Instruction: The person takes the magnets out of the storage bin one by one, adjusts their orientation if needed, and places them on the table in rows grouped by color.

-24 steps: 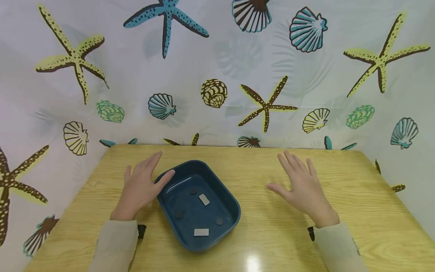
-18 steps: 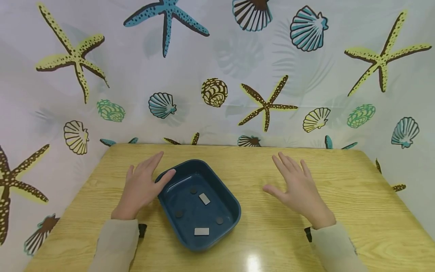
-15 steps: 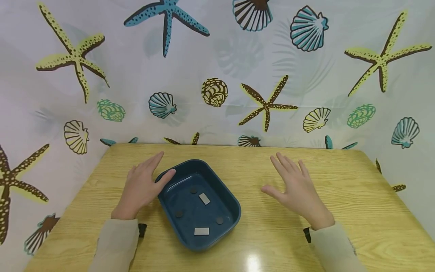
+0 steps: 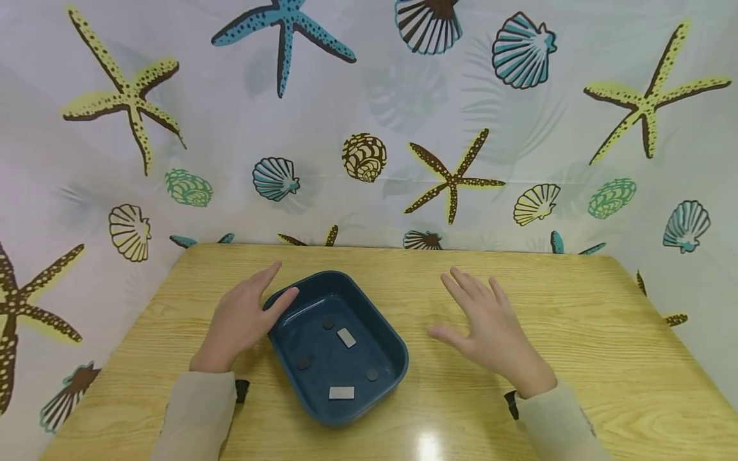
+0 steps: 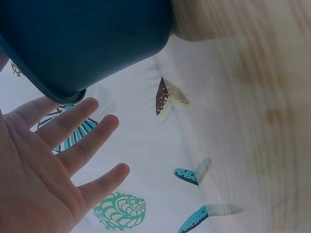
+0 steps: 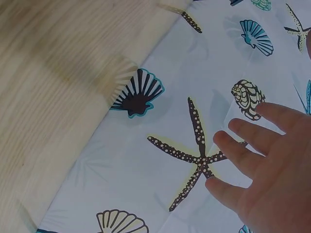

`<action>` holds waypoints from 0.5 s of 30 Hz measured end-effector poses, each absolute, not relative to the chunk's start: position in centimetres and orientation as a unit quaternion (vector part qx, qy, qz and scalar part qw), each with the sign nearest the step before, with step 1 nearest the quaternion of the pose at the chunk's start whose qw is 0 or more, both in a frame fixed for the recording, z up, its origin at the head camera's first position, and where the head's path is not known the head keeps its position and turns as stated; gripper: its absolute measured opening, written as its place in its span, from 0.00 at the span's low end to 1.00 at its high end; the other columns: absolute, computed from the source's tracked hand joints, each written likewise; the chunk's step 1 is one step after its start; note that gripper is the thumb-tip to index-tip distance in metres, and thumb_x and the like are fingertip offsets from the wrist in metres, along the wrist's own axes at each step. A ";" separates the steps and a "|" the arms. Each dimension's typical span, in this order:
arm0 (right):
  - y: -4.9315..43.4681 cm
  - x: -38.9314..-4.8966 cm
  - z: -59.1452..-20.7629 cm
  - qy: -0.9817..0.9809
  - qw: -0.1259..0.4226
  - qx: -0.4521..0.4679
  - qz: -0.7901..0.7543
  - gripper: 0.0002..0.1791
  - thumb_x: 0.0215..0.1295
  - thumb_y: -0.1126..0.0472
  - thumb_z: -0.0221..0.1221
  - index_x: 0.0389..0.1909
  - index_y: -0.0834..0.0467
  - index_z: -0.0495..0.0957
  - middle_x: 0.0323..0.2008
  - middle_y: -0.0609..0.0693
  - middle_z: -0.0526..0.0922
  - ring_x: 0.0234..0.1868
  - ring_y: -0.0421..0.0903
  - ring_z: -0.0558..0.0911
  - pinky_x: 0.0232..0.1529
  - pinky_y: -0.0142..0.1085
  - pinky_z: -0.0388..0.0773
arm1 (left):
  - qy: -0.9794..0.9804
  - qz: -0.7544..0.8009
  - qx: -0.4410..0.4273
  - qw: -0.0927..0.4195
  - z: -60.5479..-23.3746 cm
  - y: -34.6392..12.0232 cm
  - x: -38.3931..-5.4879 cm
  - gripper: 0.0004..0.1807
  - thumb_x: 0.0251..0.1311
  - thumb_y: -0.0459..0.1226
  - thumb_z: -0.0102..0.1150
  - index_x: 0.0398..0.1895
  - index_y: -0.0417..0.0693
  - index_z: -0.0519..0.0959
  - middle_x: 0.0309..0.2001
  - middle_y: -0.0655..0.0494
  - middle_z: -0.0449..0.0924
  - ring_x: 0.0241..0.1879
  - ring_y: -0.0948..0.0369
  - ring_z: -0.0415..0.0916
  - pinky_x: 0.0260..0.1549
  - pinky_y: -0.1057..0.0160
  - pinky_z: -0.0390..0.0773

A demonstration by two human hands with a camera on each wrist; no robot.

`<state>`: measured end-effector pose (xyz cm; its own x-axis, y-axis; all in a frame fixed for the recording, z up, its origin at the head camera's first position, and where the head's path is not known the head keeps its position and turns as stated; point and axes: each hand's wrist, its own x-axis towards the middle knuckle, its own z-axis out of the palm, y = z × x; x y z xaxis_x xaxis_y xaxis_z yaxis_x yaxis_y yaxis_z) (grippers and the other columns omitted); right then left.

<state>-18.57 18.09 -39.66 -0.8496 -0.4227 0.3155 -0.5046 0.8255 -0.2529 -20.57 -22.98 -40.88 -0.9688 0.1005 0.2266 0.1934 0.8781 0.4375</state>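
A dark blue rectangular tub (image 4: 323, 413) with rounded corners stands at an angle on the table, left of the middle. On its floor lie two pale grey rectangular pieces (image 4: 342, 393) and three dark round discs (image 4: 371, 375). My left hand (image 4: 235, 325) is beside the tub's left corner, its thumb over the rim; whether it touches is unclear. Its other fingers are extended, and the left wrist view shows them near the tub's outer wall (image 5: 107, 43). To the right of the tub, my right hand (image 4: 490, 333) hovers above the table, fingers spread and holding nothing.
The wooden table (image 4: 599, 333) extends around the tub and to the right. Behind and at both sides hangs a white cloth (image 4: 334, 211) printed with starfish and shells. Dark straps (image 4: 241, 390) show at both sleeve cuffs.
My right hand has moved left, nearer the tub, and slightly towards the front. My left hand's fingers have drawn closer together while it stays by the rim. The tub has not moved.
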 end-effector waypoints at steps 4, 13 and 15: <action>17.6 -18.2 -39.6 -0.945 0.124 0.253 0.165 0.50 0.64 0.33 0.63 0.81 0.52 0.59 0.80 0.55 0.62 0.79 0.57 0.63 0.80 0.65 0.45 | -0.965 -0.235 -0.075 0.091 -40.8 -22.9 -20.6 0.43 0.73 0.65 0.46 0.81 0.48 0.59 0.77 0.37 0.64 0.75 0.36 0.63 0.70 0.32 0.63; 17.0 -17.9 -39.6 -0.942 0.129 0.266 0.157 0.51 0.63 0.32 0.64 0.80 0.52 0.59 0.79 0.55 0.63 0.79 0.57 0.65 0.79 0.65 0.46 | -0.965 -0.231 -0.079 0.093 -41.1 -22.9 -20.7 0.42 0.74 0.63 0.46 0.80 0.48 0.61 0.76 0.37 0.65 0.74 0.36 0.64 0.70 0.33 0.65; 16.9 -17.9 -39.6 -0.942 0.129 0.267 0.155 0.51 0.63 0.32 0.64 0.80 0.52 0.60 0.79 0.55 0.63 0.79 0.57 0.65 0.79 0.65 0.47 | -0.965 -0.232 -0.079 0.091 -41.1 -22.9 -20.7 0.42 0.74 0.64 0.46 0.80 0.48 0.61 0.76 0.38 0.65 0.74 0.36 0.64 0.69 0.34 0.66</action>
